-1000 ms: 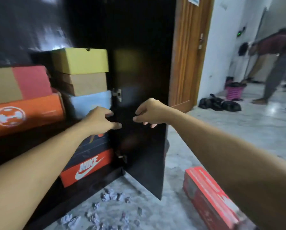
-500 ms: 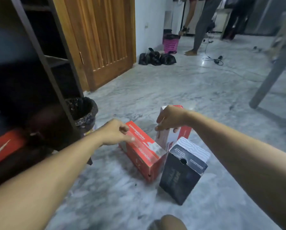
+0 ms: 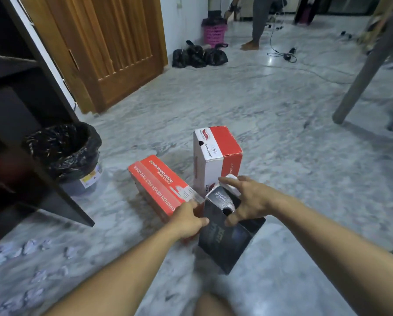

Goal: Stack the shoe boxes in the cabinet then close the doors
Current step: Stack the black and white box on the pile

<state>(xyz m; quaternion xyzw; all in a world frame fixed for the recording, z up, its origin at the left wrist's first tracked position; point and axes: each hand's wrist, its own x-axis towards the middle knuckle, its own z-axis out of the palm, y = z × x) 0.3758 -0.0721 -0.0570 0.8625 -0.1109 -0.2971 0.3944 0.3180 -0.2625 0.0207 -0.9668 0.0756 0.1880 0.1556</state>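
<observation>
The cabinet stands dark and open well to the left of the grip, its door edge reaching toward the bin beside it. On the marble floor three shoe boxes cluster together. Just beyond the grip a red-and-white box stands on end; to the grip's left a red box lies flat. Directly under the grip stands the black box, upright on its short end and tilted slightly.

The right hand spreads wide over the black box's top end, thumb low on the near face, fingers reaching the far top edge; it touches but does not look clamped yet. The left hand rests loosely curled against the box's left side, where it meets the red box.

The step in hand appears to be picking up the black box. To do it well, squeeze both long sides evenly and keep the lid pressed shut, since the top end is the lid's end and could slip open.
</observation>
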